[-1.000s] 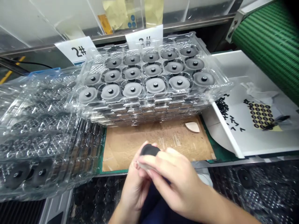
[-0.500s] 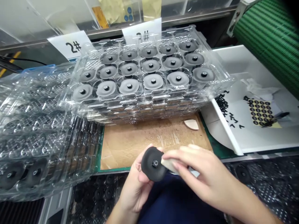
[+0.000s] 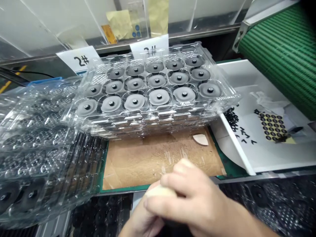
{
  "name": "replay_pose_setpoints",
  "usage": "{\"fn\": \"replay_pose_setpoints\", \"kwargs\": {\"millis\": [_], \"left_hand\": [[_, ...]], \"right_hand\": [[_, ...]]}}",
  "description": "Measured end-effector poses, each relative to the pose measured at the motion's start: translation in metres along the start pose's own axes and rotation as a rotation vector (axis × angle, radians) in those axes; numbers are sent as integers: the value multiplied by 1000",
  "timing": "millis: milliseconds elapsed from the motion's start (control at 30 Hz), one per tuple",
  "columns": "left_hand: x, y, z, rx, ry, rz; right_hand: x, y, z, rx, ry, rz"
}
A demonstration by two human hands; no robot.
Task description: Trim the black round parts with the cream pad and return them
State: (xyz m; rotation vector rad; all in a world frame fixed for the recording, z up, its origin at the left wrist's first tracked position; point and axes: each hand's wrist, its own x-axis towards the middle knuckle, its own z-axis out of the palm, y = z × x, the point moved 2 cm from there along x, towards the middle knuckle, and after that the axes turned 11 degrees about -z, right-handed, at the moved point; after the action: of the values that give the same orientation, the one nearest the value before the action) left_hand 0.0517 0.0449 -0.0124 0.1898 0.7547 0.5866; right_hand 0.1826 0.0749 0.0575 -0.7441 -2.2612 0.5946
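Observation:
My right hand (image 3: 195, 200) is at the bottom centre, closed round a small cream-coloured pad (image 3: 159, 191), and it lies on top of my left hand (image 3: 139, 220). My left hand is cupped beneath it, with its fingers mostly covered. The black round disc it held a moment ago is hidden under my right hand. Both hands hover just in front of a brown cardboard mat (image 3: 148, 158). Behind the mat is a stack of clear blister trays (image 3: 153, 117). The top tray holds several grey discs (image 3: 158, 97) with black centre studs.
On the left is a second stack of clear trays (image 3: 44, 141), with black discs in its near cells. A pale wedge (image 3: 200, 139) lies on the mat. To the right are a white tray (image 3: 259, 158), a yellow sheet of black dots (image 3: 273, 126) and a green ribbed belt (image 3: 283, 56). A "2#" label (image 3: 80, 59) stands behind.
My right hand has moved left over my left hand and now covers the black disc, which was showing half a second ago. Both hands have dropped lower in the view.

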Motion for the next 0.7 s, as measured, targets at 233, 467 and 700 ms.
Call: {"fn": "replay_pose_setpoints", "kwargs": {"millis": [233, 467, 700], "left_hand": [[8, -4, 5, -185, -205, -158], [31, 8, 4, -152, -124, -146], [55, 10, 10, -144, -1, -142]], "right_hand": [[-71, 77, 14, 2, 69, 676], [-137, 89, 72, 94, 99, 845], [-90, 70, 11, 96, 378, 852]]}}
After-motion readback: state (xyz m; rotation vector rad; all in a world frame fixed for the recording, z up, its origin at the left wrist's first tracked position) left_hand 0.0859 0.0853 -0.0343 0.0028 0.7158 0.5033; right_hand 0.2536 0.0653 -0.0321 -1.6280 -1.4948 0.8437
